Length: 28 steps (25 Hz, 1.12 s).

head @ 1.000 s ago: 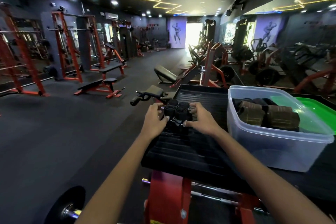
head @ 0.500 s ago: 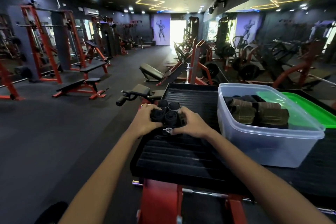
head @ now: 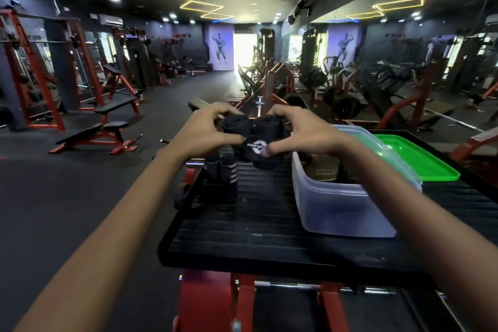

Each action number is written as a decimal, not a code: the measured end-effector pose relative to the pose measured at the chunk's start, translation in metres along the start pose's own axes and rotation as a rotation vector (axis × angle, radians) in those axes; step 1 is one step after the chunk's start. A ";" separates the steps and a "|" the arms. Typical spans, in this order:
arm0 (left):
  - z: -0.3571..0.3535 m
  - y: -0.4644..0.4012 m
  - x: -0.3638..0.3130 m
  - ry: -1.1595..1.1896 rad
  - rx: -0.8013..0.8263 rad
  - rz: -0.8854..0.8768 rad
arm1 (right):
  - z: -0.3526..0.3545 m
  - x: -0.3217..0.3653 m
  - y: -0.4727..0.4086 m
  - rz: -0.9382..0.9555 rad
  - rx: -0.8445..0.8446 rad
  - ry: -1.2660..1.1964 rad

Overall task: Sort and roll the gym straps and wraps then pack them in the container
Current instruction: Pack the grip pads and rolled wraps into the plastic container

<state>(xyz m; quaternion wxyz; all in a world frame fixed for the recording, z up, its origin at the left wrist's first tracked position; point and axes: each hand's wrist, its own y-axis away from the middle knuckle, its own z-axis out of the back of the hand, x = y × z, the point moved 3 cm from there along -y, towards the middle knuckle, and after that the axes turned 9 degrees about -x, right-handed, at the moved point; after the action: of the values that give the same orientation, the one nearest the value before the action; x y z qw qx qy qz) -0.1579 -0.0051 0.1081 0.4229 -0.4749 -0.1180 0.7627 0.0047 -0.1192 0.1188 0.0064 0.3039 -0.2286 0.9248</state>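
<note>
readable text: none | white logo on rolled black wrap point(head: 257, 149) | too blurred to read

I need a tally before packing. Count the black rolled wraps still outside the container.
5 visible: three in a bundle gripped between the left hand and right hand, lifted above the black platform; two striped rolls standing on it beneath. Others may be hidden behind the hands.

The near half of the black ribbed platform point(head: 242, 226) lies bare, giving room to pass. To its right the translucent plastic container point(head: 342, 207) stands with its mouth open upward, its wall blocking sideways travel. Beyond it lies a flat green plastic lid point(head: 415, 159). Two black rolled wraps with white stripes point(head: 222, 170) stand at the platform's far left edge.
</note>
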 end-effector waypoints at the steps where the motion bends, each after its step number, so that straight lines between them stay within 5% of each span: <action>1: -0.010 -0.005 -0.015 0.002 -0.011 -0.035 | 0.019 -0.007 0.004 -0.015 -0.002 0.010; 5: -0.058 -0.021 -0.057 -0.035 0.004 -0.119 | 0.086 -0.049 0.027 -0.136 -0.068 -0.039; 11: -0.124 -0.031 -0.089 -0.066 0.122 -0.189 | 0.125 -0.103 0.065 -0.236 0.003 0.202; 21: -0.178 -0.028 -0.096 -0.198 0.302 -0.239 | 0.104 -0.111 0.065 -0.214 0.373 0.556; 28: -0.187 -0.028 -0.087 -0.201 0.294 -0.116 | 0.105 -0.109 0.062 -0.270 0.353 0.645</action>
<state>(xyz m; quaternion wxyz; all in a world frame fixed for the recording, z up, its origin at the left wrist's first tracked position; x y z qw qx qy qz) 0.0282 -0.0953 0.0816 0.5171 -0.3219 -0.0743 0.7896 0.1431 -0.2057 0.1059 0.1474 0.0213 -0.0103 0.9888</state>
